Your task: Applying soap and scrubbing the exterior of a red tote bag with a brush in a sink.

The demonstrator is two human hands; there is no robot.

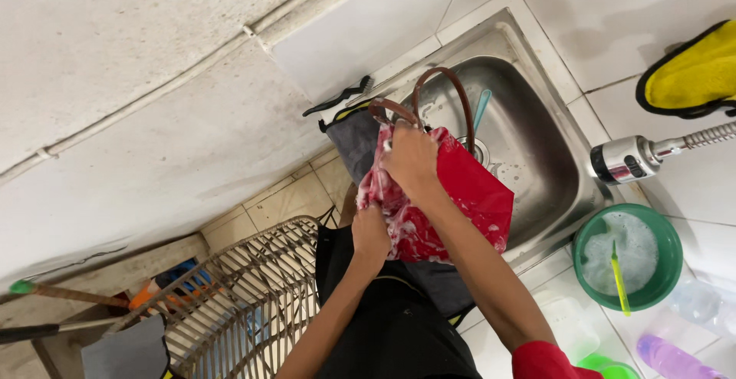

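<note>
Item: red bag point(468, 187), soapy, with brown handles point(448, 91). We find it held over the near edge of the steel sink point(537, 157), partly above the basin and partly above the dark cloth point(354, 140) draped at the rim.

Hands: our right hand point(412, 160) is closed on the upper part of the bag, just below the handles; our left hand point(370, 233) is clamped on the lower, suds-covered corner. The two are apart, with a stretch of the bag between them.

Orientation: we judge the long axis to run from the handles down to the left hand's corner. The handle end points into the sink, toward the spray head point(625, 159); the bottom end points toward our body.

Nearby: green bowl point(665, 235) of foamy water holding a yellow-green brush point(619, 278); black brush point(341, 95) at the sink's corner; wire rack point(245, 302) below.

Risks, as we judge them: soap makes the fabric slick, so either grip may slip and the bag fall to the floor; suds may drip onto our dark clothing.
</note>
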